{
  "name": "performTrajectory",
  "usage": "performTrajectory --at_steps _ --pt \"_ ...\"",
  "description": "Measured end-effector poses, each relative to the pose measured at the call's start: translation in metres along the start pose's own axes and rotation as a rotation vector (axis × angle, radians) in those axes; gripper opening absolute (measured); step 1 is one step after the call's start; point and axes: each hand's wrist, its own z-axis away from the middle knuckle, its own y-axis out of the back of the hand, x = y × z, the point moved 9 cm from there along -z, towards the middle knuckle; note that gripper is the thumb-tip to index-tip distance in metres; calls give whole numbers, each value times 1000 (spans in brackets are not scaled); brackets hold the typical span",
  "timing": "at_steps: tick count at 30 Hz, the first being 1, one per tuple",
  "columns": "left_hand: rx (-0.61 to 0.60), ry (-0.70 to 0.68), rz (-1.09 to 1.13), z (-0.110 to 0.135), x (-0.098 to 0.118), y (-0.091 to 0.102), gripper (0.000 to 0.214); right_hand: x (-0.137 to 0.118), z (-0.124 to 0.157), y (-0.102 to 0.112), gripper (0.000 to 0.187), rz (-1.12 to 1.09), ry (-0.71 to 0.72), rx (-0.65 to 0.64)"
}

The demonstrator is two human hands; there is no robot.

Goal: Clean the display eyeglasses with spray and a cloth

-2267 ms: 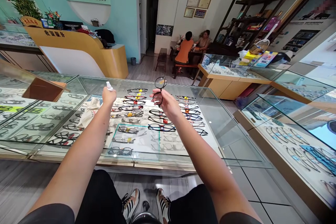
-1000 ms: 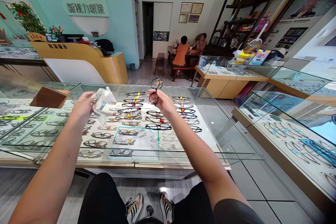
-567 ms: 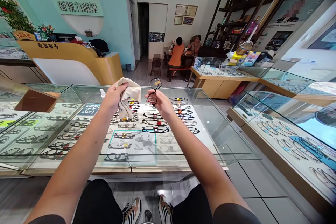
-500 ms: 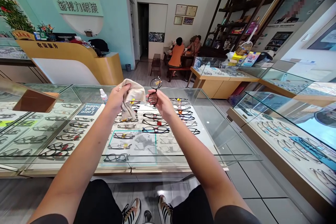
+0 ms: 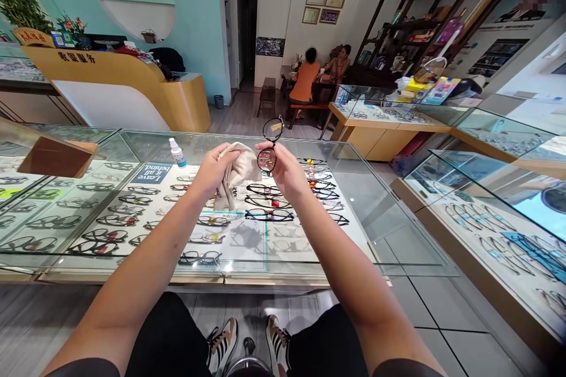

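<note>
My right hand pinches a pair of round black-rimmed glasses held upright above the glass counter; a small yellow tag hangs on the upper lens. My left hand grips a beige cleaning cloth, and the cloth touches the lower lens. A small white spray bottle with a blue label stands on the counter top, left of my left hand.
The glass display case holds several rows of spectacle frames. Another glass case runs along the right. A wooden block sits on the left counter. A yellow reception desk stands behind. Two people sit at a far table.
My left hand set down the spray bottle, picked up the cloth at the left and brought it right to the glasses. The glasses stayed in my right hand.
</note>
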Motion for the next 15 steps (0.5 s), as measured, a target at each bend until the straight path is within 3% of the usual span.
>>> performTrajectory --at_steps 5,9,15 --pt "-108 49 4 4 -10 -14 37 0 1 -6 34 15 34 -33" --pt "-204 92 67 6 -17 -25 41 11 1 -9 38 19 -35 -59" --pt "-90 48 151 2 -14 -13 44 13 2 -6 39 100 -50 -26"
